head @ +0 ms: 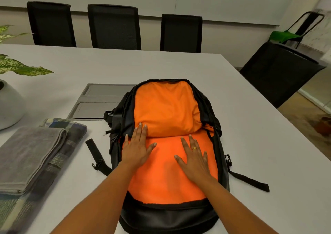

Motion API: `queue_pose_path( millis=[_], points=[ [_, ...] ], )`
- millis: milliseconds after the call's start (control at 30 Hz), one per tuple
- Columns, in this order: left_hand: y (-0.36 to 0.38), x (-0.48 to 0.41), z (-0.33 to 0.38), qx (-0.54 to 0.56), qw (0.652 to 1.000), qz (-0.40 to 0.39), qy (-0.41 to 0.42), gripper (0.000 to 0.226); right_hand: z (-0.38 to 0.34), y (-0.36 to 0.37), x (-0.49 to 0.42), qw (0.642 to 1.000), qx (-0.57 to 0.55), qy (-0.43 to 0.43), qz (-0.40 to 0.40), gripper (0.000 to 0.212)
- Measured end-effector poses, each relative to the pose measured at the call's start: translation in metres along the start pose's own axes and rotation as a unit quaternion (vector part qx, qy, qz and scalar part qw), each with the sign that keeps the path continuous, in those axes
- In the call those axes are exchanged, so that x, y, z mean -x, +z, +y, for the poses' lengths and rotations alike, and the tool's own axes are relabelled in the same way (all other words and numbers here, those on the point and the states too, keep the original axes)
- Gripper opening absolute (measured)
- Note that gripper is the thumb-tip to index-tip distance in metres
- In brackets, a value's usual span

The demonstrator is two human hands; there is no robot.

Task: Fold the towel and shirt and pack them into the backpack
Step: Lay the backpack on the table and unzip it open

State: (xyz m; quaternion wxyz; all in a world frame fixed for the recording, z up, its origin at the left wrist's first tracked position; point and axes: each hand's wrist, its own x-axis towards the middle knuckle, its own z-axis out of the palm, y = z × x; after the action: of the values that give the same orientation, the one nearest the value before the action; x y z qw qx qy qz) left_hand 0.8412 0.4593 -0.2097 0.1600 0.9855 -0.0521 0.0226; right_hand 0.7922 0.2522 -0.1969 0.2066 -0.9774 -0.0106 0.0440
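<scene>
- Towel (30, 155): grey, folded, lying on top of the folded plaid shirt (71, 135) at the left of the desk (259, 135). The stack lies left of both hands and apart from the backpack. Its long axis runs from the near edge toward the far right.
- Left hand (136, 149): the nearer hand to the stack. It rests palm down on the left half of the orange lining. Its fingers (141, 131) are straight and spread, released, pressing the lining and grasping nothing.
- Right hand (193, 160): rests palm down on the right half of the lining. Its fingers (185, 144) are straight and spread, released, grasping nothing.
- Backpack (166, 214): lies flat at desk centre with the main compartment unzipped. Its long axis runs away from the person. Neither towel nor shirt is inside.
- Judgement: folding appears complete and packing is not yet begun. The next move calls for a leftward reach to the stack, then a carry rightward into the compartment.
</scene>
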Motion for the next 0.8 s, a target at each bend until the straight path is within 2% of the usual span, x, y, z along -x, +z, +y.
queue_pose_path(
  millis=[67, 133, 200, 367, 433, 600, 800],
  points=[
    [-0.005, 0.005, 0.004, 0.012, 1.000, -0.005, -0.002, 0.113, 0.002, 0.002, 0.009, 1.000, 0.003, 0.009, -0.002, 0.070],
    [-0.007, 0.013, 0.011, 0.019, 1.000, -0.003, -0.008, 0.088, 0.003, 0.003, 0.016, 1.000, 0.004, 0.007, 0.001, 0.070],
    [-0.007, 0.025, 0.021, 0.047, 0.999, 0.004, -0.014, 0.076, 0.004, 0.002, 0.021, 1.000, -0.008, -0.016, 0.011, 0.069],
    [-0.002, 0.061, 0.050, 0.230, 0.973, 0.014, -0.002, 0.057, -0.003, -0.002, 0.033, 0.993, -0.070, -0.090, 0.002, 0.063],
    [-0.002, 0.075, 0.060, 0.264, 0.965, 0.007, 0.000, 0.053, -0.008, -0.005, 0.036, 0.990, -0.085, -0.108, -0.012, 0.056],
    [-0.007, 0.100, 0.064, 0.238, 0.971, 0.009, -0.003, 0.042, -0.025, -0.005, 0.038, 0.980, -0.074, -0.176, -0.053, 0.047],
    [-0.037, 0.123, 0.027, 0.162, 0.977, 0.093, -0.099, 0.041, -0.060, -0.005, 0.037, 0.957, -0.071, -0.266, -0.088, 0.034]
  ],
)
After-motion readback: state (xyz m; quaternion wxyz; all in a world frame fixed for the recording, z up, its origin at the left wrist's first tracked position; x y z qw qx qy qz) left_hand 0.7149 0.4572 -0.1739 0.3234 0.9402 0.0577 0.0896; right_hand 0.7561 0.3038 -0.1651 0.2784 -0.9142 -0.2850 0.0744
